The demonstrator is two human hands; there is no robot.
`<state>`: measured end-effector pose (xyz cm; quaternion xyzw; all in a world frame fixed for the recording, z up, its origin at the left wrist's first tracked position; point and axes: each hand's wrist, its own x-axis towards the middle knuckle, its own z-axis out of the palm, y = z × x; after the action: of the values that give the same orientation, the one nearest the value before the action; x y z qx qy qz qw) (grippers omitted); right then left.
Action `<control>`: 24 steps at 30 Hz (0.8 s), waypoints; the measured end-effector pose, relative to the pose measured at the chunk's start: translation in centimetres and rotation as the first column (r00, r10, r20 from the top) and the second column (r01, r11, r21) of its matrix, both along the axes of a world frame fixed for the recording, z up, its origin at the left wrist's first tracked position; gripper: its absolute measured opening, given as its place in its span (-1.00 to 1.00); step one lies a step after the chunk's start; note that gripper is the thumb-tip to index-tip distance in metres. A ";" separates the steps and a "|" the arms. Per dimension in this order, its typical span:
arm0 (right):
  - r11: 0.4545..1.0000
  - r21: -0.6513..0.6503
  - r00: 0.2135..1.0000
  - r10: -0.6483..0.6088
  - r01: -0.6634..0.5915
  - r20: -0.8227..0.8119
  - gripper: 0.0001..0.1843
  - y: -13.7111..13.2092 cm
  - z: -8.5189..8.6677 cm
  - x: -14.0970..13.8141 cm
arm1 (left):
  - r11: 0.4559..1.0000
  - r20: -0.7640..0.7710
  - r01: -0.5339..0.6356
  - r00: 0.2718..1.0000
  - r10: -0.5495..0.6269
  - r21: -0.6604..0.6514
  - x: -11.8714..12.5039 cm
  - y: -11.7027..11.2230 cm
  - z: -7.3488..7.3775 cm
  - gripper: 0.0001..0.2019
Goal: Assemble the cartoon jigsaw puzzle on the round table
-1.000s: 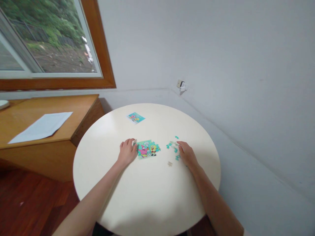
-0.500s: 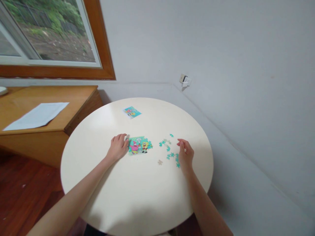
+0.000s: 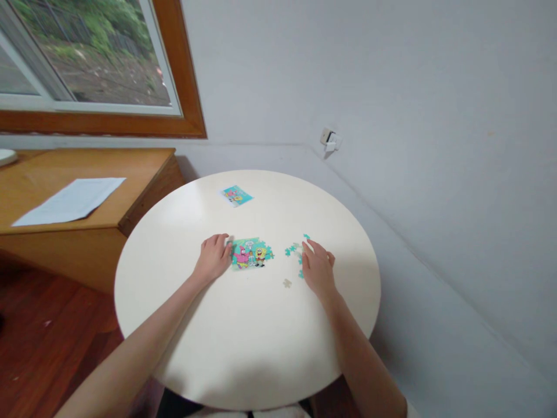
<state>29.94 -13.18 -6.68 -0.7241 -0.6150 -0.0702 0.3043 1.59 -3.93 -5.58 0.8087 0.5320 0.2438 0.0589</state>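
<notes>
A partly joined cartoon jigsaw puzzle (image 3: 251, 254) lies flat on the round white table (image 3: 243, 331), its right edge jagged. At its left edge rests my left hand (image 3: 214, 257), fingers loosely spread and thumb touching the border. Over the loose turquoise puzzle pieces (image 3: 288, 251) to the right hovers or rests my right hand (image 3: 318, 266), fingers apart; whether it touches a piece I cannot make out. It hides several of those pieces. One grey piece (image 3: 287, 283), apparently face down, lies apart, nearer to me.
A small picture card (image 3: 236, 196) of the same cartoon lies toward the table's far side. To the left stands a wooden desk (image 3: 143, 168) with a white sheet of paper (image 3: 72, 200). Behind the table are a wall and a socket with a plug (image 3: 331, 140).
My right hand has moved left and slightly forward, now covering several loose pieces that showed before. My left hand stays at the puzzle's left edge. The view has shifted slightly.
</notes>
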 end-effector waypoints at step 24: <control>0.998 -0.025 0.988 -0.060 0.064 0.139 -0.72 0.6 -0.3 0.7 | 0.993 0.319 -0.015 0.946 0.052 -0.117 -0.7 0.7 -0.1 -0.70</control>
<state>30.60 -12.59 -6.94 -0.7405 -0.6129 -0.1208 0.2480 0.93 -3.19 -5.71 0.7444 0.5418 0.3428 0.1865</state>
